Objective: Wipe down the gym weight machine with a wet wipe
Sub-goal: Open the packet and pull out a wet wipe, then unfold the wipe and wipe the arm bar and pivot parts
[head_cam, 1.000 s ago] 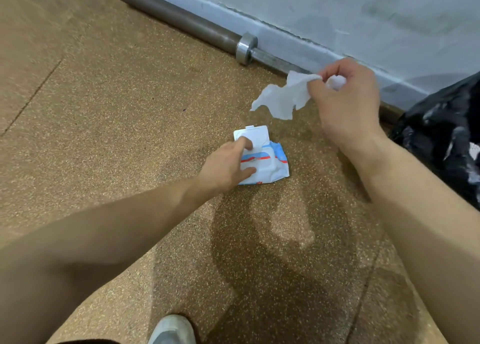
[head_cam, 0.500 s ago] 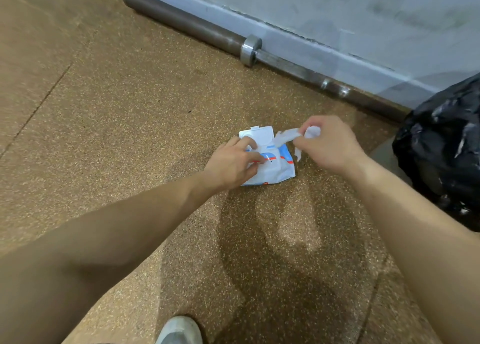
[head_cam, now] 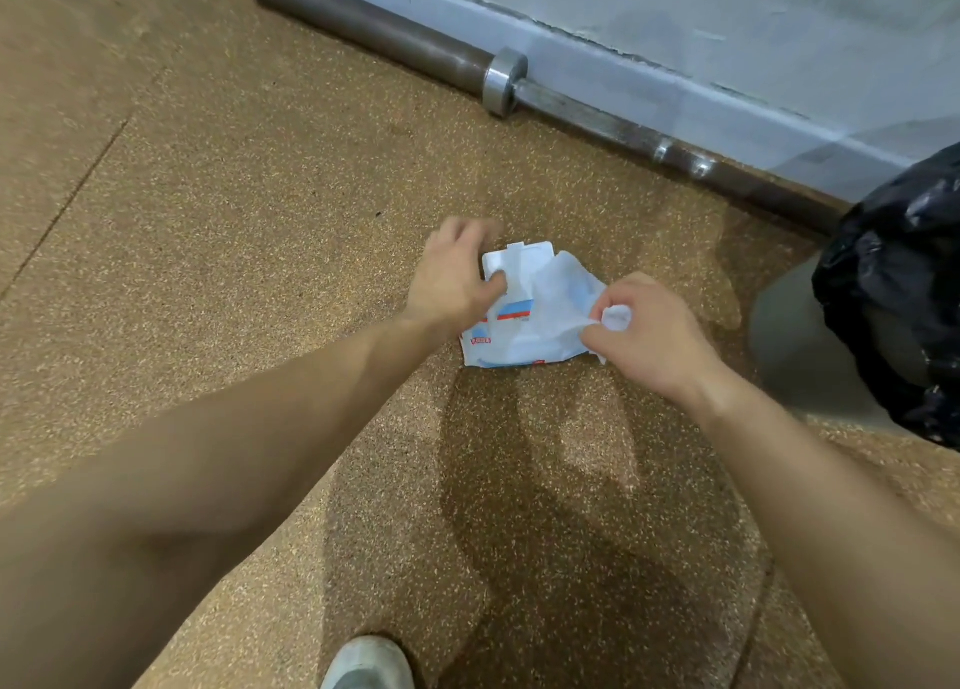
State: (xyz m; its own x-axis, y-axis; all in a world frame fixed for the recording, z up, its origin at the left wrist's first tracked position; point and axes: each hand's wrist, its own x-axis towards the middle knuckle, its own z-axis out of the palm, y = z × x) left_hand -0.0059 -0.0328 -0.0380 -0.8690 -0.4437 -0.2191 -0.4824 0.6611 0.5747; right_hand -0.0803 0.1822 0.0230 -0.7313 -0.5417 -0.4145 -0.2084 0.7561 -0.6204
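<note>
A white and blue wet wipe pack (head_cam: 501, 340) lies on the speckled brown floor with its lid (head_cam: 524, 262) flipped up. My left hand (head_cam: 452, 277) presses on the pack's left side, thumb by the lid. My right hand (head_cam: 649, 335) pinches a white wet wipe (head_cam: 563, 303) that drapes over the pack's right side, with a bunched bit at my fingertips. No weight machine shows in this view.
A steel barbell (head_cam: 498, 85) lies along the pale wall at the back. A black plastic bag (head_cam: 904, 283) sits at the right edge. My shoe (head_cam: 366, 665) shows at the bottom.
My right hand came down from near the wall to the pack with the wipe, then shifted right and nearer. My left hand slid up toward the lid.
</note>
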